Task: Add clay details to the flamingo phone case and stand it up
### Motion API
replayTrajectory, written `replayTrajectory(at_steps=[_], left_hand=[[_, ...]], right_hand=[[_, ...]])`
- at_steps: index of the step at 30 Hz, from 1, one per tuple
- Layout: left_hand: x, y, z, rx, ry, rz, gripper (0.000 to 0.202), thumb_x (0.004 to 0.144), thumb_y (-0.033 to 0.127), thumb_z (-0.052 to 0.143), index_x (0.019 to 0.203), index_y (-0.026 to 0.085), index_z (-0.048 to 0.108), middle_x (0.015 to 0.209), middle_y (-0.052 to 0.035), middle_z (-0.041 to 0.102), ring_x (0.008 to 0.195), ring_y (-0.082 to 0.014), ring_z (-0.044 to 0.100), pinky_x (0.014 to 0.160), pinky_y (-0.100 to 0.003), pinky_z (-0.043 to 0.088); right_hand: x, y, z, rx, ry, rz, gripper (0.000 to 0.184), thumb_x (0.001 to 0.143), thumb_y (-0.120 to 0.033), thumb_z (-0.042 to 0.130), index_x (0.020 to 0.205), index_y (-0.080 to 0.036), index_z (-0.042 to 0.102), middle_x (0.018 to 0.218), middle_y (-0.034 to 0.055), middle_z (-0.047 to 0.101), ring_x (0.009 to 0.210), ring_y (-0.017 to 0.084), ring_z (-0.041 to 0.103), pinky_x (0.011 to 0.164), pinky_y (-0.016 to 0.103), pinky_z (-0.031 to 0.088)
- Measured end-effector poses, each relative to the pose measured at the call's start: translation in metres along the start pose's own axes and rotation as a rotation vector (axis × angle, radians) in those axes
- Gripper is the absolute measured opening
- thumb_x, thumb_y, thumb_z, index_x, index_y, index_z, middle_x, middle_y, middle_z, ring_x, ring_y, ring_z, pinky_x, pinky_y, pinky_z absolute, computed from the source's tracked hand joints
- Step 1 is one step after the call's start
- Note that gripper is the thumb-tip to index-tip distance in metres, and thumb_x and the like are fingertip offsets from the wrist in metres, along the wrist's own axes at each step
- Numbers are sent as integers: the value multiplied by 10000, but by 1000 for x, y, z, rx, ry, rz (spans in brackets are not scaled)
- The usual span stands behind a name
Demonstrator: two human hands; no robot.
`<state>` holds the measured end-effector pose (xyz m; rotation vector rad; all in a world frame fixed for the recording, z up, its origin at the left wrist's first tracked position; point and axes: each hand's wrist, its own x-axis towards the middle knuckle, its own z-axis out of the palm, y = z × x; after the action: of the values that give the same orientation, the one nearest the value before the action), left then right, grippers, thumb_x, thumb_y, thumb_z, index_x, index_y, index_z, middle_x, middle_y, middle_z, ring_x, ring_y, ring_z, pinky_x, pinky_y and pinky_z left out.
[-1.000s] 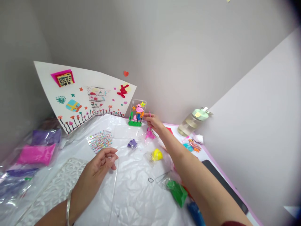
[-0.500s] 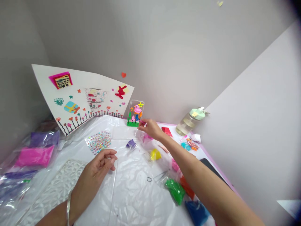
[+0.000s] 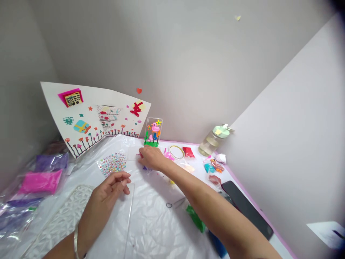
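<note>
My right hand (image 3: 151, 157) reaches across to just below a clear phone case (image 3: 153, 132), which stands upright and is decorated with a pink bird, flowers and green grass. Its fingers are pinched together, and a small pink piece (image 3: 138, 154) shows at their tips. Beneath them lies a thin clear flat piece (image 3: 131, 154). My left hand (image 3: 111, 192) rests near the front, palm inward, with loosely curved fingers apart and nothing in them. It is above a clear sheet (image 3: 118, 219) and beside a textured clear panel (image 3: 63, 216). A sheet of colourful gems (image 3: 111, 162) lies beyond it.
Bagged pink clay (image 3: 40, 180) lies left. A decorated white board (image 3: 107, 97) leans on the wall. Rightward are a bangle (image 3: 176, 151), a red packet (image 3: 188, 152), a water bottle (image 3: 214, 139), a green packet (image 3: 195, 218) and a black phone (image 3: 248, 208).
My right hand has moved left and slightly down, away from the phone case's right side, uncovering the bangle. My left hand has barely moved. The view has shifted slightly.
</note>
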<state>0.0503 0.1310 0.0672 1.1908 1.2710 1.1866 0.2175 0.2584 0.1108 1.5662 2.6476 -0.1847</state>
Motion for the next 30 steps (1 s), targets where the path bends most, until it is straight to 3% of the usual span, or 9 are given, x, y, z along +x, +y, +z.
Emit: replayTrajectory(at_steps=[3,7,11,13,16,19,23,27,30], left_hand=[[-1,5,-5,-160,99,39,242,843,431,700,1006,254,675,800,23,681,784,-159,618,802,-259,472],[-1,21,-10,-421,175,105,135,829,334,712,935,258,676,864,45,644,709,-94,587,727,-177,515],[-9,45,-13,-578,185,152,90,813,195,686,900,216,694,839,30,621,707,-85,577,678,-133,526],[-14,58,-14,-625,179,173,91,820,157,653,893,192,696,828,19,617,684,-87,562,667,-139,537],[-23,78,-17,-685,164,195,134,858,118,571,866,171,693,764,13,607,623,-89,537,691,-183,568],[-27,99,-22,-757,147,202,242,900,75,471,817,158,682,697,16,586,592,-83,530,702,-202,573],[-29,133,-26,-836,125,212,327,941,50,389,778,119,664,656,8,568,580,-69,532,678,-199,546],[-31,164,-26,-852,95,266,325,959,66,409,748,100,653,629,7,564,534,-54,500,635,-204,514],[-38,178,-23,-841,48,314,300,959,71,439,756,101,658,636,5,572,535,-55,491,639,-212,503]], right_hand=[[-21,-10,-14,-32,40,-9,213,997,-310,564,1092,-133,632,1098,81,670,941,204,666,810,382,554],[-87,-44,-25,-19,32,-177,190,1025,-310,491,1013,-174,624,1016,55,727,867,191,706,663,284,513],[-158,-94,6,-24,-11,-458,333,968,-478,575,1098,-174,537,864,29,744,581,187,695,402,271,390],[-176,-116,32,-45,8,-442,383,942,-474,610,1159,-182,489,807,11,736,502,189,676,344,269,353],[-182,-137,66,-103,-6,-376,439,924,-501,613,1181,-173,474,792,20,728,498,219,687,317,282,393],[-179,-142,80,-111,35,-369,512,920,-613,557,1114,-142,507,790,47,714,534,233,695,355,322,479],[-186,-138,73,-120,195,-421,425,977,-510,536,1097,-102,525,792,37,687,589,213,690,403,328,511],[-197,-139,58,-107,216,-432,148,950,-204,570,1028,-81,544,796,45,672,614,203,679,412,308,499],[-203,-152,46,-81,248,-457,225,908,-76,534,1131,-57,511,819,56,684,626,210,687,443,312,519]])
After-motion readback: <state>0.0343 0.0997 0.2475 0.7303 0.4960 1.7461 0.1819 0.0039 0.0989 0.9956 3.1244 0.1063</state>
